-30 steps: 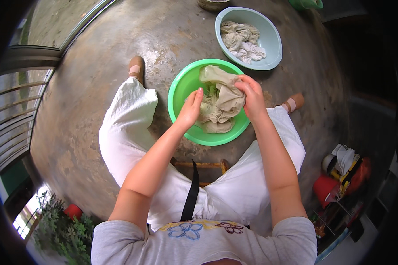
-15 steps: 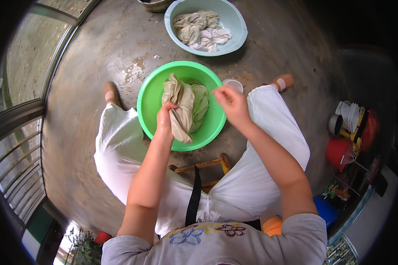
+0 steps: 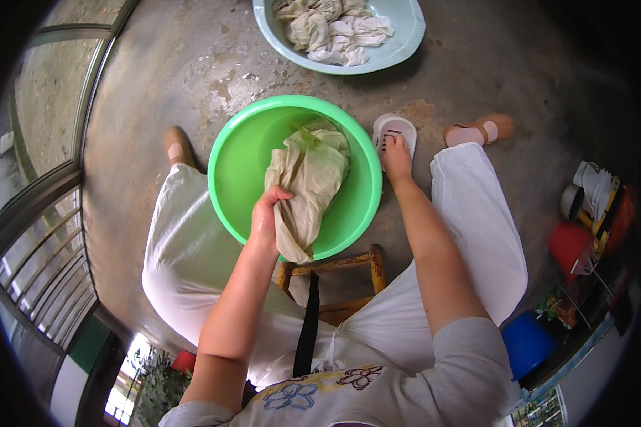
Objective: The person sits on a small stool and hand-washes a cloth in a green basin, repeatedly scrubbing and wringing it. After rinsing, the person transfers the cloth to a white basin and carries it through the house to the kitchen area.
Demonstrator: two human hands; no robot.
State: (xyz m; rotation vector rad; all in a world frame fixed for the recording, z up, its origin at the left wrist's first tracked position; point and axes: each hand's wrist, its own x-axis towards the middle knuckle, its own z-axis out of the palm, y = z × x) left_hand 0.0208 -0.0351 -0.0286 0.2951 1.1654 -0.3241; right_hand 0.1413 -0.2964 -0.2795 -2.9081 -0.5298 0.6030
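My left hand [image 3: 266, 217] is closed on the near end of a beige cloth [image 3: 303, 192], thumb on top. The wet, crumpled cloth lies inside the green basin [image 3: 224, 167], its near end over the rim; part of it at the far side looks tinted green. To the right of the basin, my right hand [image 3: 399, 158] reaches down to a small pale dish [image 3: 407, 127] with dark slots in its bottom. Its fingers are bent together over the dish's near part; what they grip, if anything, is hidden.
A pale blue basin [image 3: 409, 39] with beige and white cloths [image 3: 335, 35] stands beyond. Close in front of me is a worn wooden stool frame [image 3: 376, 270]. Metal railings [image 3: 43, 263] line the left; a red bucket [image 3: 570, 245] and blue container [image 3: 527, 345] stand right.
My right hand has moved from above the green basin's right rim to the pale dish. The cloth is now more spread out, still in my left hand. The view has shifted.
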